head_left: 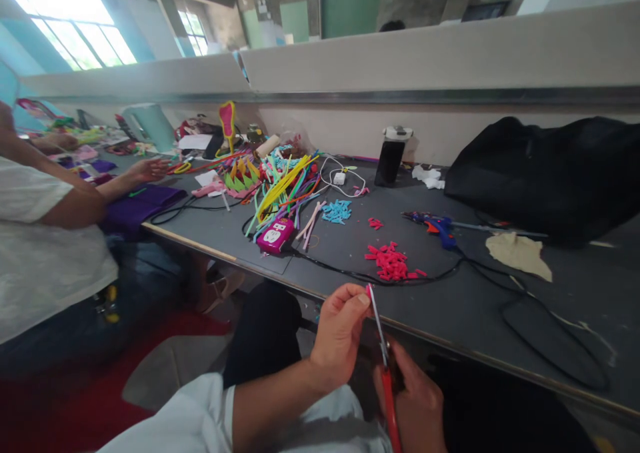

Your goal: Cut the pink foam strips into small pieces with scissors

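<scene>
Just off the table's front edge, my left hand pinches a small pink piece between thumb and fingertips; it looks like a bit of fuzzy pipe cleaner. My right hand grips red-handled scissors, whose blades point up and reach the pink piece. How far the blades are parted I cannot make out. On the table beyond lies a pile of short pink-red pieces, with a smaller cluster of them behind. Farther back is a heap of short blue pieces.
A blue glue gun with a black cord lies to the right, near a black bag. Colourful pipe cleaners and a magenta box lie left of centre. A dark bottle stands behind. A co-worker sits at left.
</scene>
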`<action>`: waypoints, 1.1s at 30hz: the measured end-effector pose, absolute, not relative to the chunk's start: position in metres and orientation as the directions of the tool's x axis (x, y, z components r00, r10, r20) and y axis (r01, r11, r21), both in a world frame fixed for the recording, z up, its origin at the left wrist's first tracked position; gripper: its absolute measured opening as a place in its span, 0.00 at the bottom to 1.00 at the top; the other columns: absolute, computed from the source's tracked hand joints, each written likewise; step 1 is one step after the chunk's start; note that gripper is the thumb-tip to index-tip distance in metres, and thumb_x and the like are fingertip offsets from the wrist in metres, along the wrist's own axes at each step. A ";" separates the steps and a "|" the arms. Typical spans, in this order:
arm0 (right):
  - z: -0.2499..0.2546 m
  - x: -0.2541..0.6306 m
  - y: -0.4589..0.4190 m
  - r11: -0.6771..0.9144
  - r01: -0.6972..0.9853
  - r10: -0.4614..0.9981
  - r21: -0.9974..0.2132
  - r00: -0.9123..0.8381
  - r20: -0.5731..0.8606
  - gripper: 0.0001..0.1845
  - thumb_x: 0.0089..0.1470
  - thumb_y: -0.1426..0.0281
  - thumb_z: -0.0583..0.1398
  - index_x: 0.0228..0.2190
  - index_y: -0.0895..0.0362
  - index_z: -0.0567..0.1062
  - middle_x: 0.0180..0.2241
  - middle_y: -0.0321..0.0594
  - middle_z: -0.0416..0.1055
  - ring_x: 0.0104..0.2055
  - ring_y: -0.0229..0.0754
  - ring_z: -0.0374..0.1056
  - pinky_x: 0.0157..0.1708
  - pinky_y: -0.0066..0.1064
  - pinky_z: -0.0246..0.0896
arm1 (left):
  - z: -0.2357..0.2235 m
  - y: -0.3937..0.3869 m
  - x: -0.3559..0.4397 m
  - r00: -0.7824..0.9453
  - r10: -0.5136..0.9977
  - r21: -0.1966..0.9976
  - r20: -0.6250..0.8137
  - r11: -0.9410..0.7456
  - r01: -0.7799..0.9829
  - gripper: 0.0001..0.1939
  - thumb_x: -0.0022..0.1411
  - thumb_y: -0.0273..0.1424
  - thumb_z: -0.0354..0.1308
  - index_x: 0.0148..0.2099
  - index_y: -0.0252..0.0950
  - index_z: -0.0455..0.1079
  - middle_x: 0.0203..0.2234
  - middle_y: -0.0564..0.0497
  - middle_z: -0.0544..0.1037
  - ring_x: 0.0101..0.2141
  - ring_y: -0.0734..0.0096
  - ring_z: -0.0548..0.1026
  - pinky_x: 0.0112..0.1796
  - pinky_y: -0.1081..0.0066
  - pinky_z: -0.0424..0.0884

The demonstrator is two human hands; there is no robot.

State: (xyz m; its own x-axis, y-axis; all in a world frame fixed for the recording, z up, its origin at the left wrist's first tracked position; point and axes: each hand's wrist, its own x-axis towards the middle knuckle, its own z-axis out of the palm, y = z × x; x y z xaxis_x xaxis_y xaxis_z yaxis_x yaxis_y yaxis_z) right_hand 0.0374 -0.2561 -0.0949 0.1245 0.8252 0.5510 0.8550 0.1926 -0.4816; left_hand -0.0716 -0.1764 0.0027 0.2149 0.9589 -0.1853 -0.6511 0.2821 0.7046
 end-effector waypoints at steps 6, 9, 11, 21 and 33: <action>-0.085 0.031 -0.251 0.241 0.825 0.790 -0.511 0.139 0.597 0.17 0.58 0.62 0.55 0.40 0.59 0.78 0.34 0.42 0.81 0.30 0.41 0.78 0.33 0.27 0.74 | 0.003 -0.175 -0.085 0.192 0.958 0.703 -0.214 0.288 -0.650 0.07 0.53 0.30 0.62 0.27 0.33 0.68 0.21 0.54 0.70 0.25 0.77 0.66 0.32 0.75 0.63; -0.075 0.030 -0.248 0.249 0.808 0.782 -0.534 0.158 0.603 0.15 0.57 0.63 0.57 0.38 0.60 0.78 0.32 0.42 0.81 0.30 0.41 0.78 0.33 0.25 0.74 | 0.001 -0.173 -0.093 0.247 0.948 0.717 -0.198 0.312 -0.623 0.08 0.54 0.30 0.61 0.25 0.33 0.68 0.20 0.54 0.69 0.25 0.77 0.65 0.31 0.75 0.62; -0.067 0.031 -0.247 0.267 0.797 0.776 -0.541 0.155 0.611 0.15 0.57 0.64 0.57 0.38 0.60 0.78 0.32 0.43 0.81 0.30 0.40 0.78 0.33 0.25 0.74 | -0.004 -0.175 -0.099 0.331 0.918 0.754 -0.219 0.374 -0.540 0.08 0.53 0.29 0.60 0.24 0.33 0.68 0.19 0.54 0.68 0.24 0.77 0.65 0.30 0.74 0.61; -0.065 0.031 -0.253 0.374 0.710 0.840 -0.597 0.015 0.543 0.16 0.55 0.67 0.58 0.46 0.55 0.73 0.38 0.39 0.80 0.36 0.39 0.78 0.38 0.26 0.73 | -0.033 -0.189 -0.134 0.609 0.605 0.778 -0.514 0.628 0.033 0.03 0.38 0.27 0.62 0.21 0.33 0.71 0.15 0.55 0.69 0.19 0.78 0.62 0.25 0.75 0.59; -0.066 0.030 -0.251 0.303 0.699 0.849 -0.647 0.110 0.516 0.14 0.57 0.67 0.56 0.43 0.57 0.75 0.36 0.38 0.80 0.33 0.38 0.78 0.34 0.22 0.73 | -0.027 -0.192 -0.129 0.568 0.823 0.935 -0.009 -0.195 0.297 0.03 0.52 0.27 0.57 0.27 0.35 0.71 0.24 0.50 0.74 0.28 0.70 0.69 0.32 0.71 0.63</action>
